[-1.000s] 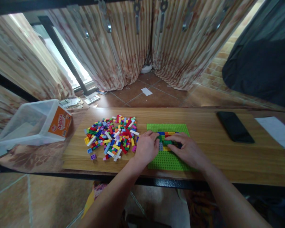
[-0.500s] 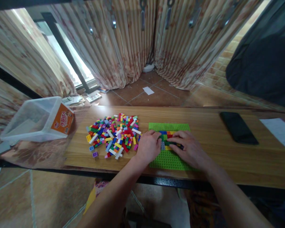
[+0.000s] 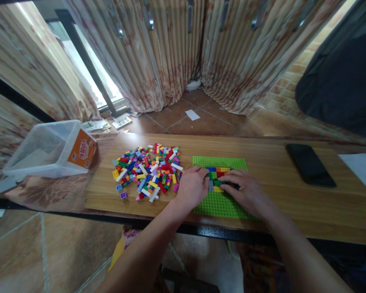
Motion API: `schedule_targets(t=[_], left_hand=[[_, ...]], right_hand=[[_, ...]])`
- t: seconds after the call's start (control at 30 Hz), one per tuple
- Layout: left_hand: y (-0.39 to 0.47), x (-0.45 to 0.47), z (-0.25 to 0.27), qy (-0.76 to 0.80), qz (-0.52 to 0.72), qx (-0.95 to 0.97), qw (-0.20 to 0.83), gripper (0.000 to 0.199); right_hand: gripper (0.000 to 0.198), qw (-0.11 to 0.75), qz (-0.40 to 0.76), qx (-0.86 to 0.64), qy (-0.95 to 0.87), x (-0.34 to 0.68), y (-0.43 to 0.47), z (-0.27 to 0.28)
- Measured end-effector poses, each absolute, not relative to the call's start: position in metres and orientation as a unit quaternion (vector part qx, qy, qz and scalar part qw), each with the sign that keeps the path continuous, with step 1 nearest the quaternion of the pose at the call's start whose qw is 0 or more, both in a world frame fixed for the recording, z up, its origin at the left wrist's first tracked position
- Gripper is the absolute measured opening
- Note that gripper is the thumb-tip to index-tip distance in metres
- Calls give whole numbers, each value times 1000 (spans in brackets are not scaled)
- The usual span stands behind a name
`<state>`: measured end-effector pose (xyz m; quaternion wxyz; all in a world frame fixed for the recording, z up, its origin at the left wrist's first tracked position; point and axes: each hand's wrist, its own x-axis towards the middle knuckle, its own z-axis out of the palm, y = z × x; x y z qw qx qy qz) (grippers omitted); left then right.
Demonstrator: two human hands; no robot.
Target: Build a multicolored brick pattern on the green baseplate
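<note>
While curtains hang beyond the wooden counter bearing the green baseplate, left grip curls over the baseplate's left edge, hold unclear, right grip, slightly parted, sits at a green brick mid-baseplate, clasp unclear, both barely shifted on the baseplate since the earlier frame.

blurred, illegible white chinese characters on the clear box's orange label

Studded plastic baseplate, smooth wood-grain tabletop under it, shiny plastic bricks left of it, pleated cloth curtains beyond it
</note>
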<state>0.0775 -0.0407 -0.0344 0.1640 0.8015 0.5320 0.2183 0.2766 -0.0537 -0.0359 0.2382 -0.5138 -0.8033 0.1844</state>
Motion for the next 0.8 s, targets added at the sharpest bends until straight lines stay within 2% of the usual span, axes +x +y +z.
schedule_targets(t=[0.6, 0.8], left_hand=[[-42, 75, -34, 492, 250, 810, 199, 25], [-43, 75, -33, 471, 210, 836, 188, 24]], right_hand=[[14, 293, 196, -506, -788, 272, -55, -34], [11, 328, 224, -527, -751, 271, -55, -37]])
